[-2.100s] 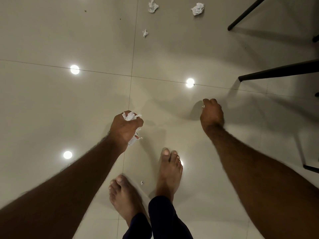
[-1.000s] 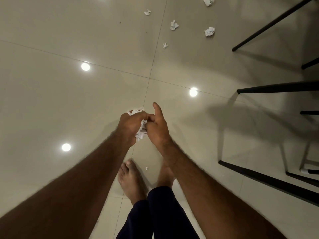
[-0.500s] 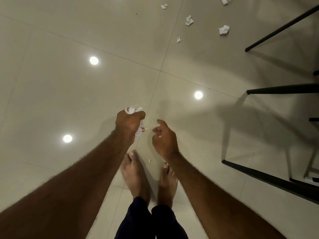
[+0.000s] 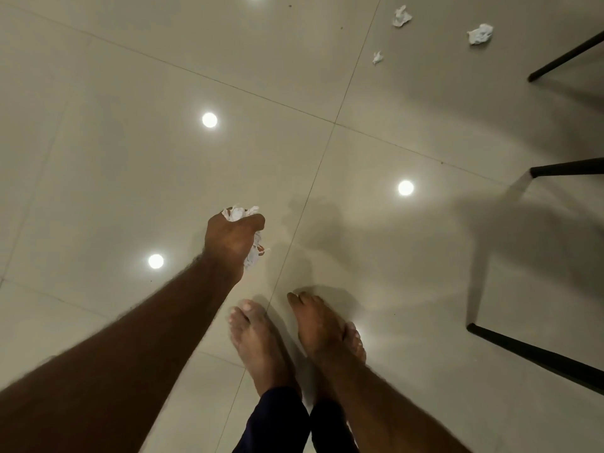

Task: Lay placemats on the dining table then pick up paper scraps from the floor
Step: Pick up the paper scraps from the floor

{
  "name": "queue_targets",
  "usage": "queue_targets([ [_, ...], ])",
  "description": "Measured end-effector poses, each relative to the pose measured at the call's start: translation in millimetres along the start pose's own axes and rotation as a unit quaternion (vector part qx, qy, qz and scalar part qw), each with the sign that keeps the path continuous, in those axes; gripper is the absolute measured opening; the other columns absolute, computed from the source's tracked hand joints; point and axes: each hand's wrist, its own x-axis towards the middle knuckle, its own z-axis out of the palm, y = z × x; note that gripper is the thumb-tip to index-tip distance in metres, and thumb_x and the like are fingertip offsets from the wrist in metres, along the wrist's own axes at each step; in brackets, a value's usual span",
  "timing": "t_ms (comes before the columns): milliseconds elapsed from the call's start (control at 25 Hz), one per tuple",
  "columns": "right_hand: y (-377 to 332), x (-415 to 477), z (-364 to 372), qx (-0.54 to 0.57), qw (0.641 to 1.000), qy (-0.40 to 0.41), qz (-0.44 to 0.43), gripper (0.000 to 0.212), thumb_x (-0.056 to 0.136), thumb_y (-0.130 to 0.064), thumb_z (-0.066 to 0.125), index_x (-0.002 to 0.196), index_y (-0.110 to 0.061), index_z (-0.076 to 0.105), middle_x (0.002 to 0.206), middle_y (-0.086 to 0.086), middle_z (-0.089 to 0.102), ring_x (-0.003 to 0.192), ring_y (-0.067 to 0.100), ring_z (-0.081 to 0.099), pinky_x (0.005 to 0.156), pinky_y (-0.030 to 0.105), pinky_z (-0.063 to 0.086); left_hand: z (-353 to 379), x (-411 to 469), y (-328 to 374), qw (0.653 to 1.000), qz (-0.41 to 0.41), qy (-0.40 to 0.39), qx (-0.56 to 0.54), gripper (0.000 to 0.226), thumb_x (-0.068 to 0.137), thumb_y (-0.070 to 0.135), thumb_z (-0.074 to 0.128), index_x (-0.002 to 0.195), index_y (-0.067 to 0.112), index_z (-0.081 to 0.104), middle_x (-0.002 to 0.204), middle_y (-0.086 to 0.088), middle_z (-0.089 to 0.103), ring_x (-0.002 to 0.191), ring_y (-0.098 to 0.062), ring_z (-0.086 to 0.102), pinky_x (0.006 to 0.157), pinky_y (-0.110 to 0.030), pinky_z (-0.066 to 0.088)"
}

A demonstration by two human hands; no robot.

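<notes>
My left hand hangs over the tiled floor and grips a wad of white paper scraps that sticks out above and below the fist. My right hand is lowered in front of my right foot, its fingers bunched together and their tips at the floor beside my left foot. I cannot see whether they hold anything. Three more crumpled scraps lie far ahead at the upper right: one scrap, a larger scrap and a tiny scrap.
Black chair legs stand at the right edge, with a second leg and a low bar nearer me. The glossy beige floor reflects round ceiling lights.
My right hand has dropped from beside the left hand to the floor between my feet, where a tiny scrap lay. The left hand still holds its wad. The view has shifted slightly.
</notes>
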Motion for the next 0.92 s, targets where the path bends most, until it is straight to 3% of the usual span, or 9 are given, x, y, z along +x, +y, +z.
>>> queue_targets([
  [160,5,4,3,0.001,0.999,-0.010,-0.030,0.038,0.097,-0.009,0.044,0.136,-0.011,0.049,0.133,0.014,0.055,0.120,0.033,0.052,0.099,0.041,0.045,-5,2,-6,1.000,-0.010,0.007,0.009,0.023,0.077,0.001,0.069,0.076,0.013,0.049,0.069,-0.004,0.046,0.061,-0.021,0.048,0.052,-0.029,0.051],
  [280,14,5,-6,0.079,0.996,0.031,0.040,0.049,0.091,-0.002,0.048,0.138,-0.015,0.051,0.132,0.011,0.059,0.119,0.030,0.056,0.101,0.037,0.046,2,-7,-2,1.000,-0.015,-0.008,0.001,0.020,0.076,0.002,0.070,0.078,0.013,0.054,0.072,-0.005,0.048,0.065,-0.022,0.050,0.056,-0.031,0.052],
  [360,22,9,-24,0.151,0.975,0.119,0.108,0.049,0.089,-0.003,0.049,0.135,-0.018,0.057,0.120,0.008,0.067,0.109,0.026,0.063,0.096,0.034,0.051,7,-15,7,0.999,-0.022,-0.022,-0.009,0.019,0.075,0.002,0.070,0.079,0.013,0.056,0.073,-0.005,0.050,0.066,-0.022,0.051,0.055,-0.031,0.051],
  [560,42,6,-119,0.279,0.902,0.244,0.221,0.040,0.085,-0.002,0.046,0.117,-0.011,0.070,0.086,0.009,0.074,0.076,0.022,0.069,0.072,0.023,0.053,21,-38,52,0.996,-0.044,-0.065,-0.029,0.020,0.065,0.008,0.071,0.076,0.018,0.058,0.073,-0.006,0.050,0.067,-0.025,0.049,0.057,-0.034,0.051],
  [720,55,-1,-199,0.268,0.893,0.250,0.262,0.038,0.083,-0.006,0.045,0.106,-0.015,0.073,0.087,0.006,0.075,0.081,0.023,0.071,0.074,0.030,0.057,34,-53,105,0.992,-0.064,-0.105,-0.019,0.027,0.064,0.009,0.071,0.067,0.019,0.046,0.072,-0.008,0.046,0.064,-0.025,0.046,0.052,-0.032,0.049],
  [920,56,6,-299,0.302,0.878,0.238,0.284,0.034,0.081,-0.005,0.047,0.098,-0.023,0.069,0.073,-0.002,0.071,0.071,0.012,0.070,0.055,0.019,0.049,53,-54,188,0.991,-0.011,-0.121,0.059,0.019,0.078,-0.001,0.067,0.077,0.012,0.053,0.068,-0.006,0.050,0.057,-0.020,0.046,0.050,-0.030,0.052],
])
